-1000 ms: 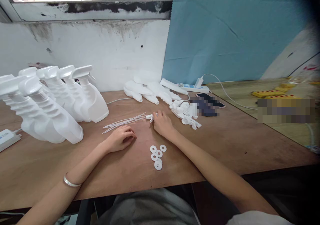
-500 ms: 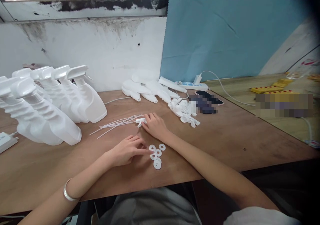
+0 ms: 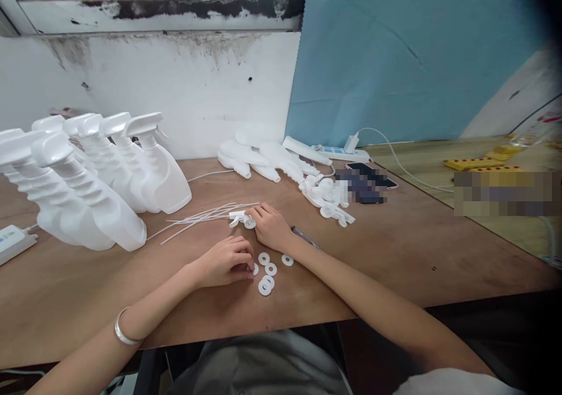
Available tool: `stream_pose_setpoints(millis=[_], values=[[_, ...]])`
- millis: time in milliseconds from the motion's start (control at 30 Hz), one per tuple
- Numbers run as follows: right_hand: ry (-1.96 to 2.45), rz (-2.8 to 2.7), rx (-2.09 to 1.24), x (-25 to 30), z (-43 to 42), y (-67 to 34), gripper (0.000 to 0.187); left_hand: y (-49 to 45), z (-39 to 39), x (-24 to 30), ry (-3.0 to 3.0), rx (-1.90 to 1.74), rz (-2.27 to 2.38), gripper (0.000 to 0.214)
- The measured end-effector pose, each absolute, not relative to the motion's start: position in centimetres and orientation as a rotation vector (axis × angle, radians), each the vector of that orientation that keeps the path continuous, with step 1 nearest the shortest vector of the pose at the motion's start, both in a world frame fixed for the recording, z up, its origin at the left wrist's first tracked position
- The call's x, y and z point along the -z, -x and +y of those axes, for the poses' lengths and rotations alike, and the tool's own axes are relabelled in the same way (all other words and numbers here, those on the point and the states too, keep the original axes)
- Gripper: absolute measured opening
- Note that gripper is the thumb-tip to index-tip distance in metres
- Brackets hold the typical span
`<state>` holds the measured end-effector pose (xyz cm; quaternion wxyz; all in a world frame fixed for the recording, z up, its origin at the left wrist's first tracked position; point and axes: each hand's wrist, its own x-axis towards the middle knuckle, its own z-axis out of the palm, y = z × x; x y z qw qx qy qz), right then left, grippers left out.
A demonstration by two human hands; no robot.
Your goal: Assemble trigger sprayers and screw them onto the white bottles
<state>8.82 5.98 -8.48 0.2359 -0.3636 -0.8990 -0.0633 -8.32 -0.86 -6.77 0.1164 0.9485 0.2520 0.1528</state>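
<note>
My left hand (image 3: 229, 260) rests low over the table, thumb and fingers closed on the edge of a flat white washer (image 3: 255, 269). Several more white washers (image 3: 271, 269) lie just right of its fingertips, two of them overlapping. Farther back, my right hand (image 3: 271, 229) grips a small white trigger sprayer head (image 3: 240, 217), whose trigger and round collar stick out to the left of the fingers. Behind the sprayer head, thin white dip tubes (image 3: 197, 216) lie in a loose bundle. Part of the sprayer head is hidden by my right fingers.
White spray bottles (image 3: 167, 184) with sprayers fitted stand at the left. White plastic shells (image 3: 272, 155) and a pile of small white parts (image 3: 325, 193) lie at the back. A pen (image 3: 306, 237) lies by my right wrist. A phone (image 3: 373, 174) and power strip (image 3: 342, 153) are behind.
My left fingers have curled and drawn a washer leftward from the group. The sprayer head in my right hand has shifted left. A pen now shows beside my right wrist.
</note>
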Motion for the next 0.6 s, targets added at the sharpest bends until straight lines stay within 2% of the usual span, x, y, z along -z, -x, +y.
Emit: stream_pose_setpoints(millis=[267, 467, 600], values=[[0.981, -2.455, 0.193, 8.33, 5.87, -8.82, 0.022, 8.50, -0.52, 7.37, -2.813, -0.413, 0.807, 0.017], [0.940, -2.479, 0.149, 8.26, 5.65, -8.81, 0.032, 8.65, -0.40, 7.31, -2.899, -0.408, 0.839, 0.017], [0.900, -2.505, 0.111, 8.29, 5.62, -8.85, 0.032, 8.61, -0.45, 7.14, -2.926, -0.436, 0.838, 0.019]])
